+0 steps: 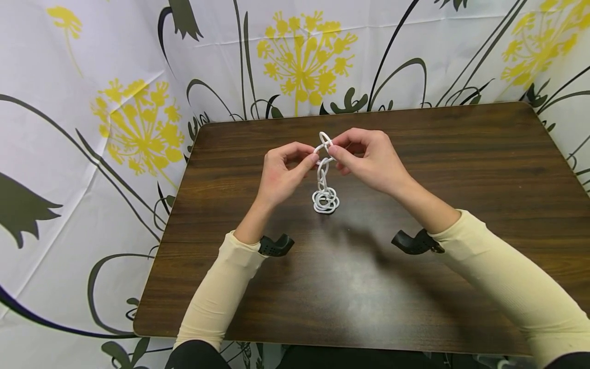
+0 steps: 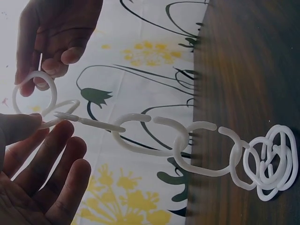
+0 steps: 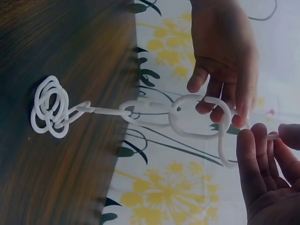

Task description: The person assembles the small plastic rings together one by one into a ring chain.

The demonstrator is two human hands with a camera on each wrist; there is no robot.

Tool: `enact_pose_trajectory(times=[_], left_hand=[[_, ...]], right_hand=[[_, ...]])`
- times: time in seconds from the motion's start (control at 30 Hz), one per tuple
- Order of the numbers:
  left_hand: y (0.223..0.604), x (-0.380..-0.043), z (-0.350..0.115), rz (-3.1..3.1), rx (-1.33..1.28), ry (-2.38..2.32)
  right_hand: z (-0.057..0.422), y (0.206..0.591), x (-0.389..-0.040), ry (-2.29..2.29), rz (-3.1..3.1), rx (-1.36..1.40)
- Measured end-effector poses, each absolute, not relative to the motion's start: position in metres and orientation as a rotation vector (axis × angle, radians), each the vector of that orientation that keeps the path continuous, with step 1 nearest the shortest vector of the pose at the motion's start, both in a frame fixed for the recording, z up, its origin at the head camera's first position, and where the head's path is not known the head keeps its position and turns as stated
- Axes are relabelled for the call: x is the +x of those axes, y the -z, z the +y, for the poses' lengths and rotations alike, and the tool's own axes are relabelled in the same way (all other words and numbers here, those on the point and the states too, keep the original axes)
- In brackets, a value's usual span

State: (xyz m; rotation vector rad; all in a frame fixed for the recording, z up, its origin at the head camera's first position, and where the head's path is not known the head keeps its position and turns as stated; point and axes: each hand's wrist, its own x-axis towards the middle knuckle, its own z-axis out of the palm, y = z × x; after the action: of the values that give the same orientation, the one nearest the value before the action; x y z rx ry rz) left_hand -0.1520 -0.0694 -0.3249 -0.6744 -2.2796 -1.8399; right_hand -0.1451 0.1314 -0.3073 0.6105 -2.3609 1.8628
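A chain of white plastic links (image 2: 201, 172) hangs from between my two raised hands, its lower end lying in a small heap of links (image 1: 325, 210) on the table. With thumb and fingertips my left hand (image 1: 282, 171) pinches a link near the top of the chain. My right hand (image 1: 373, 158), close beside it, pinches a white link (image 1: 324, 136) that stands upright at the top. The left wrist view shows this upper link as a round loop. Several links have a small gap in their side. Fingers partly hide where the top links meet.
The dark wood-grain table (image 1: 230, 205) reaches under both arms. Behind it and to the left hangs a white cloth (image 1: 221, 66) with yellow and grey-green flowers. Black straps with curved mounts (image 1: 276, 246) sit at both wrists.
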Motion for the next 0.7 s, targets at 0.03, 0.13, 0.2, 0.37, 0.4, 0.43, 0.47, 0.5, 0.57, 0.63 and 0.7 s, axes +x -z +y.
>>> enact_pose_trajectory(times=[0.03, 0.13, 0.2, 0.37, 0.4, 0.43, 0.47, 0.5, 0.57, 0.63, 0.7], left_hand=[[0.325, -0.152, -0.069, -2.275, -0.683, 1.836], [0.315, -0.145, -0.067, -2.286, -0.68, 1.838], [0.321, -0.149, -0.067, -2.284, -0.681, 1.846], [0.339, -0.16, -0.071, -2.297, -0.688, 1.844], [0.34, -0.161, -0.072, -2.308, -0.692, 1.834], [0.342, -0.161, -0.073, -2.319, -0.697, 1.824], [0.343, -0.162, -0.073, -2.334, -0.701, 1.808], [0.344, -0.162, -0.074, -2.356, -0.702, 1.785], [0.347, -0.162, -0.075, -2.397, -0.712, 1.761], [0.349, -0.162, -0.076, -2.436, -0.723, 1.75], [0.353, -0.163, -0.077, -2.489, -0.733, 1.727]], right_hand=[[0.132, 0.308, -0.146, -1.858, -2.364, 0.612], [0.132, 0.309, -0.148, -1.855, -2.369, 0.617], [0.132, 0.309, -0.149, -1.863, -2.371, 0.616], [0.134, 0.309, -0.151, -1.893, -2.357, 0.597], [0.135, 0.309, -0.151, -1.897, -2.351, 0.591], [0.136, 0.308, -0.151, -1.899, -2.345, 0.588], [0.136, 0.308, -0.151, -1.899, -2.34, 0.585], [0.137, 0.307, -0.151, -1.903, -2.332, 0.581], [0.138, 0.306, -0.15, -1.913, -2.316, 0.58], [0.139, 0.305, -0.15, -1.925, -2.305, 0.585], [0.14, 0.304, -0.15, -1.936, -2.293, 0.589]])
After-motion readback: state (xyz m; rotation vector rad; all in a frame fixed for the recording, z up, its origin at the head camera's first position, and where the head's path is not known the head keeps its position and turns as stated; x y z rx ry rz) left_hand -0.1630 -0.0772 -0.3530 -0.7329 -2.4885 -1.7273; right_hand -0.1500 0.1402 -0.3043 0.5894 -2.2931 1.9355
